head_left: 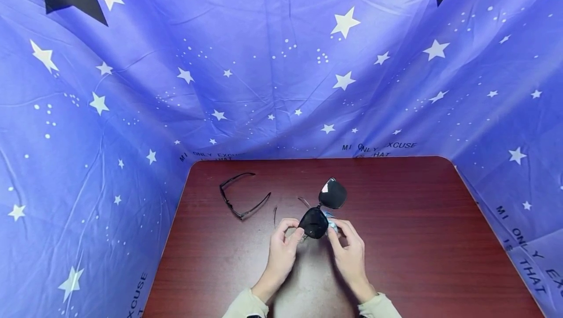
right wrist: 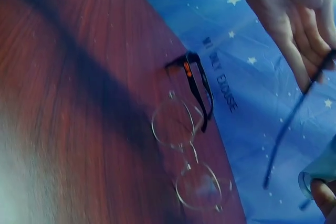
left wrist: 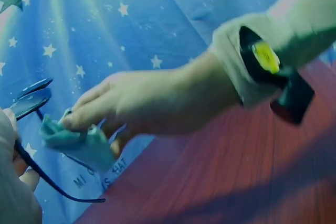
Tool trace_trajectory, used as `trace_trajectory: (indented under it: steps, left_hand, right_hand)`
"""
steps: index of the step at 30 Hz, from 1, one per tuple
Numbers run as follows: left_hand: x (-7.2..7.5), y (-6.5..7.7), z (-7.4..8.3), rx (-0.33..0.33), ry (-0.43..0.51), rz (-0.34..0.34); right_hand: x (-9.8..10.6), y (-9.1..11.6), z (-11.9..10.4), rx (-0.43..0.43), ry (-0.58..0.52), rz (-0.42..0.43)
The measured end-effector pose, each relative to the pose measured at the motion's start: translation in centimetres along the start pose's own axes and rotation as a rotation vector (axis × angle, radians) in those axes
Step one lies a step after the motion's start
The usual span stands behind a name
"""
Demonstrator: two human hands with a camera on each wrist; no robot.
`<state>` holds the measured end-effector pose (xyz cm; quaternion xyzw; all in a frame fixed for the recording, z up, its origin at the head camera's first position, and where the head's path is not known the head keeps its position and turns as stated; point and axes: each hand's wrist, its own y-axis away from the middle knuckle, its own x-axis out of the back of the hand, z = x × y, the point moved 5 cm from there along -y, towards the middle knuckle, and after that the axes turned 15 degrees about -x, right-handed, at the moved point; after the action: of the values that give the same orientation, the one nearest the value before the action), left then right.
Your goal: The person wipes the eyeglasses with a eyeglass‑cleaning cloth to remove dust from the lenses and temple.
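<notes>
My left hand [head_left: 283, 249] pinches the outer edge of a pair of dark-lensed sunglasses [head_left: 314, 222], raised above the table and tilted. My right hand [head_left: 349, 252] grips a light blue cloth [head_left: 333, 225] beside the nearer lens, partly hidden behind it. In the left wrist view the cloth [left wrist: 89, 148] hangs bunched between the right fingers, close to the sunglasses [left wrist: 31, 102]. One dark temple arm [right wrist: 286, 129] hangs down from the left hand [right wrist: 296, 24] in the right wrist view. Whether the cloth touches the lens I cannot tell.
Black-framed glasses [head_left: 228, 204] lie at the back left of the dark red table [head_left: 422, 240]. Thin wire-rimmed glasses [right wrist: 181, 146] rest near them, mostly hidden behind the hands in the head view. A blue star-printed cloth backdrop [head_left: 272, 64] surrounds the table.
</notes>
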<state>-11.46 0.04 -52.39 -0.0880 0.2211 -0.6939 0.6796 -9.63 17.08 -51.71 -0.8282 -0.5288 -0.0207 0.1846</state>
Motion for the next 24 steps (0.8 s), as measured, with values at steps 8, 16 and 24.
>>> trace_trajectory:
  steps: [8,16,24]
  left_hand:
    - [-0.5,0.1,-0.7,0.187,0.133,-0.030]
    - [-0.1,0.1,-0.6,0.272,0.191,-0.017]
    - [0.1,0.2,-0.6,0.300,0.257,-0.017]
  right_hand:
    - [-1.6,0.8,1.8,0.042,0.043,-0.026]
    - [-1.1,0.2,3.0,0.007,0.113,-0.008]
    - [-0.7,-0.1,3.9,-0.078,0.153,0.018]
